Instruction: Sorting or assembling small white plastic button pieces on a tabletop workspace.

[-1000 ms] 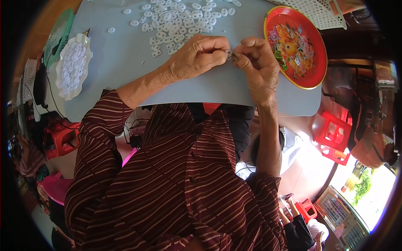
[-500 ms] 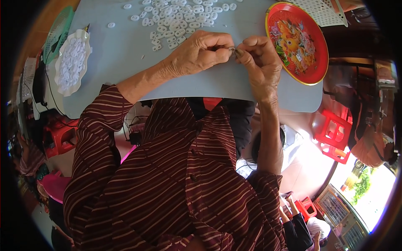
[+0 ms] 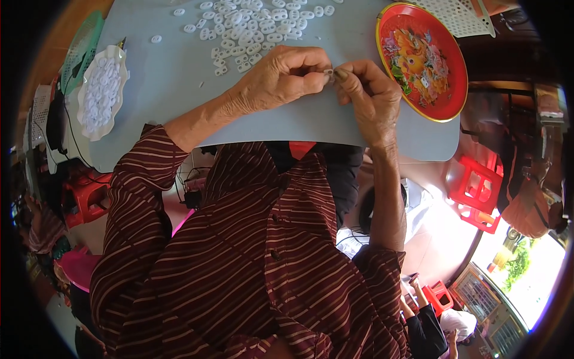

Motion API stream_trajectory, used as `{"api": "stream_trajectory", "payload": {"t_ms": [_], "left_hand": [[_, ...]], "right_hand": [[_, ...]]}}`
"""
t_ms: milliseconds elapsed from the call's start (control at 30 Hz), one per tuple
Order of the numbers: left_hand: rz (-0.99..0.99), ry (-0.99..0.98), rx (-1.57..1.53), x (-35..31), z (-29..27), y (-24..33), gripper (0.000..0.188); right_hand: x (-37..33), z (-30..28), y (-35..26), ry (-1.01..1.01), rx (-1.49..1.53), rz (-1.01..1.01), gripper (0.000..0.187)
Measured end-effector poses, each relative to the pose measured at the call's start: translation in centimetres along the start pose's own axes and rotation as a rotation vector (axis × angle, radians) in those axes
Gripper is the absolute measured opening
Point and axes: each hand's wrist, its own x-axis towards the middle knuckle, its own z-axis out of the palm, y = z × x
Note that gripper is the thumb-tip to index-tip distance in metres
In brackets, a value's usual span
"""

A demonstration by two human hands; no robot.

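Note:
Above the near part of the grey-blue table, my two hands meet fingertip to fingertip. Thumb and forefinger of my left hand (image 3: 287, 78) pinch a small white plastic piece (image 3: 328, 72), mostly covered by the fingertips. Right against it, my right hand (image 3: 372, 90) is closed in a pinch; whatever its fingertips hold is too small to make out. Just beyond the left hand lies a loose pile of white two-holed plastic pieces (image 3: 245, 24), some of them joined in little clusters.
A round red tray (image 3: 457, 78) with a flower print and gold rim stands at the right, a small white piece on it. On the left is a scalloped white dish (image 3: 122, 81) full of white pieces, beside a green basket (image 3: 84, 45). Red stools (image 3: 478, 185) stand beyond the table.
My right fingers have shifted slightly and bent further around the left fingertips, and more of the white piece shows now. The pile and the dishes have not been moved.

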Motion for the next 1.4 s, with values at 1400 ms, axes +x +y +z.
{"api": "stream_trajectory", "payload": {"t_ms": [1400], "left_hand": [[0.186, 0.052, 0.909, 7.0, -6.4, -1.2, 0.009]], "right_hand": [[-0.5, 1.6, 0.1, 0.194, 0.087, 0.002, 0.006]]}}
